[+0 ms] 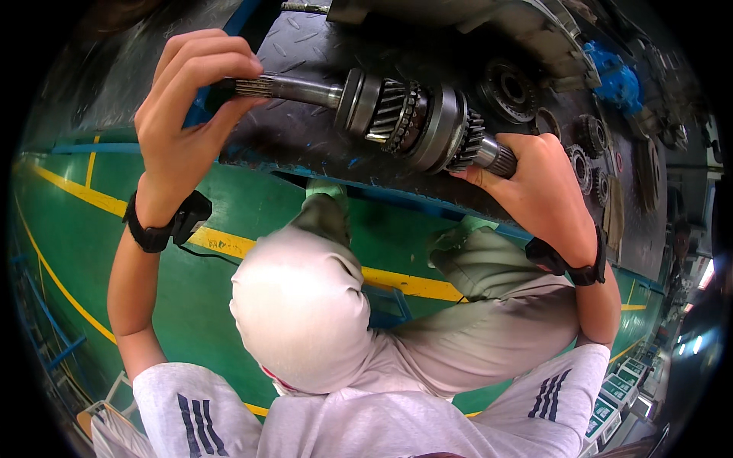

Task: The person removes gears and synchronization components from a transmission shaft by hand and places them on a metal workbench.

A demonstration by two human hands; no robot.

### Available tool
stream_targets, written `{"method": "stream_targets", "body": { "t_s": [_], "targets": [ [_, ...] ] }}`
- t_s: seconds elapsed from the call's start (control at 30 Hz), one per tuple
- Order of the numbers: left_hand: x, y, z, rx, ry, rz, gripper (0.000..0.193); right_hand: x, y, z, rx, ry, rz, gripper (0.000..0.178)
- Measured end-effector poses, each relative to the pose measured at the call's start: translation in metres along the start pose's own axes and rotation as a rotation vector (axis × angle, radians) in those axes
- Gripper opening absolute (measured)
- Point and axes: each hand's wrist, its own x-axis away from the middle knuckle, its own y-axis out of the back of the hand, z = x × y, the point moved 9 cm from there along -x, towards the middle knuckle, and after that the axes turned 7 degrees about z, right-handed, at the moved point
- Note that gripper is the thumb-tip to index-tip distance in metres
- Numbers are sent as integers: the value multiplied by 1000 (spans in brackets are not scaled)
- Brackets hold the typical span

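A steel gear shaft [405, 118] with helical gears and rings along its middle lies level between my two hands, above the near edge of the workbench. My left hand [187, 99] pinches its thin splined end between thumb and fingers. Around the short splined stub at the other end, my right hand [534, 172] is closed, with the thumb underneath. The largest ring sits toward the right hand. Whether the shaft touches the bench is hard to see.
The dark metal workbench [294, 49] has a blue edge. Beyond the shaft lie a round bearing-like disc [510, 90], several loose gears [592, 136] and a large metal housing [458, 11]. A blue machine part [615, 76] stands at the far right. Yellow lines cross the green floor [198, 294].
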Motion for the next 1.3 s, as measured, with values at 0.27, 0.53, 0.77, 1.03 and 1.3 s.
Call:
{"method": "stream_targets", "body": {
  "t_s": [0.27, 0.53, 0.77, 1.03, 1.3],
  "targets": [
    [4, 2, 2, 67, 60, -30, 54, 1, 0, 2, 5, 42, -28, 37],
    [-9, 0, 23, 100, 361, 135, 92, -1, -3, 4, 25, 22, -9, 33],
    [-19, -1, -3, -89, 253, 369, 56, 3, 8, -1, 99, 83, -80, 63],
    [-6, -2, -13, -138, 305, 360, 39, 12, 13, -9, 42, 199, -156, 58],
    [-10, -13, -31, -188, 307, 487, 30, 6, 19, -11, 18, 243, -190, 59]
  ]
}}
